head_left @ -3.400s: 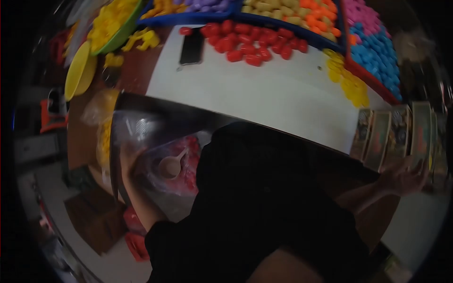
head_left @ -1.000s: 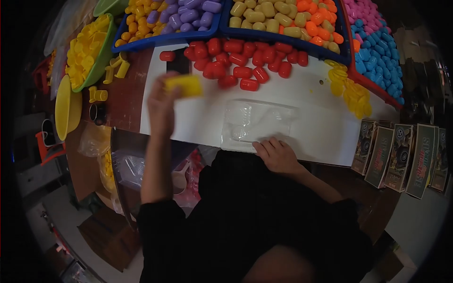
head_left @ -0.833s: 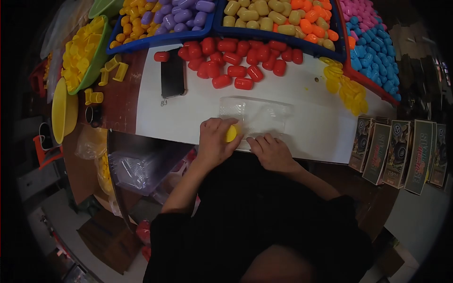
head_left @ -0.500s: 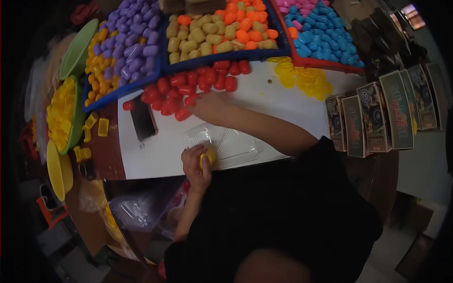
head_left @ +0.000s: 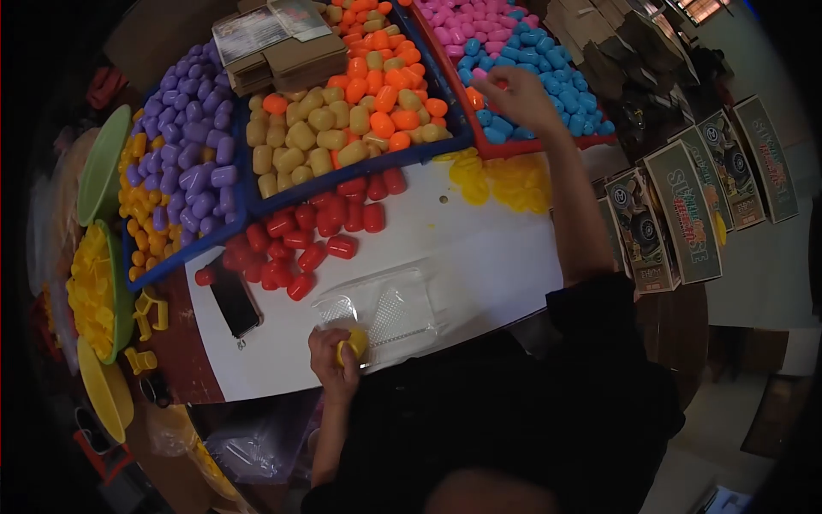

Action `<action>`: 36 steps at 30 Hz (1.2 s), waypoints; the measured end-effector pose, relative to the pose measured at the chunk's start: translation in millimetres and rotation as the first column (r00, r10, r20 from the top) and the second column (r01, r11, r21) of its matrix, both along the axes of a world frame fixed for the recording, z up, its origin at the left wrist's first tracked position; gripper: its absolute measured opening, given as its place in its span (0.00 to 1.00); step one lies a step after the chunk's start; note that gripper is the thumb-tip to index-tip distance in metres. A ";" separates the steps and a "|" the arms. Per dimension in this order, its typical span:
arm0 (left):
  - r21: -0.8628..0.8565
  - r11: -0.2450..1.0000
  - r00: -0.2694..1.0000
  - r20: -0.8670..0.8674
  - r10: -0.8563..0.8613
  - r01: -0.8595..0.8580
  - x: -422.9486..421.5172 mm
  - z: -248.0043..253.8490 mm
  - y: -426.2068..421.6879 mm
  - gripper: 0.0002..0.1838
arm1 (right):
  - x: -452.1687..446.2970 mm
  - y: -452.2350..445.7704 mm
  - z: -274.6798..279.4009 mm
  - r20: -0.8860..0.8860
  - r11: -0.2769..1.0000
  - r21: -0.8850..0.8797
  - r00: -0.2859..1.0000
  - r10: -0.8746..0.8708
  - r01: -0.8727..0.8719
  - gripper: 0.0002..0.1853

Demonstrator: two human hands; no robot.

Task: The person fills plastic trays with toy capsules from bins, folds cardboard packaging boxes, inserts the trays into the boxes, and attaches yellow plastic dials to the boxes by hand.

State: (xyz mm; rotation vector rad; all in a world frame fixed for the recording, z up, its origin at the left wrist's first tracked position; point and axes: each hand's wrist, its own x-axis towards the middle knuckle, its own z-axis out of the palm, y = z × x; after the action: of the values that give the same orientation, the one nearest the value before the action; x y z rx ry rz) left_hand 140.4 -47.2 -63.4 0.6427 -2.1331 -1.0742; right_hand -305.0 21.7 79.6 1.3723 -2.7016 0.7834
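My left hand [head_left: 332,361] is closed around a rounded yellow capsule piece [head_left: 354,344], at the near left corner of a clear plastic blister tray [head_left: 390,308]. My right hand [head_left: 521,98] is over the red-rimmed tray [head_left: 514,147] of blue capsules [head_left: 539,60] and pink capsules [head_left: 467,21]. Its fingers look parted, their tips beside a pink capsule, and I see nothing held between them. Red capsules [head_left: 327,218] lie loose on the white sheet [head_left: 479,257], beyond the blister tray.
Blue trays hold purple capsules [head_left: 184,128] and tan and orange capsules [head_left: 321,128]. Flat yellow pieces [head_left: 505,184] lie at the sheet's far side. A phone [head_left: 233,300] rests on the left. Printed boxes [head_left: 681,214] stand at the right; a green bowl [head_left: 122,291] holds yellow pieces.
My right hand has gone from the red capsules to the blue and pink ones, farther away and to the right. My left hand keeps the yellow piece. The view has shifted.
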 end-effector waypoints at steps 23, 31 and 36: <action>0.052 0.999 0.997 0.075 -0.003 -0.001 -1.6 0.3 -2.6 0.06 | -66.4 -18.4 -11.2 0.390 0.836 0.459 0.914 0.114 -0.300 0.22; 0.060 0.998 0.998 0.068 0.005 -0.009 -3.3 2.7 -2.6 0.05 | -114.5 -44.7 -20.0 0.026 0.975 0.182 0.992 0.125 -0.128 0.17; 0.046 0.999 0.999 0.054 0.004 -0.006 -4.8 4.0 -3.6 0.05 | -157.7 -58.9 -42.0 -0.133 0.790 0.612 0.990 0.047 0.045 0.20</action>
State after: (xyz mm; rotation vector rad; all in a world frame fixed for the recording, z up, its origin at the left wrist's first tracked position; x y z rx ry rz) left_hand 135.6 -50.8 -59.4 0.7057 -2.1568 -1.1186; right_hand -462.7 -37.2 37.6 1.4325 -2.9548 -0.2475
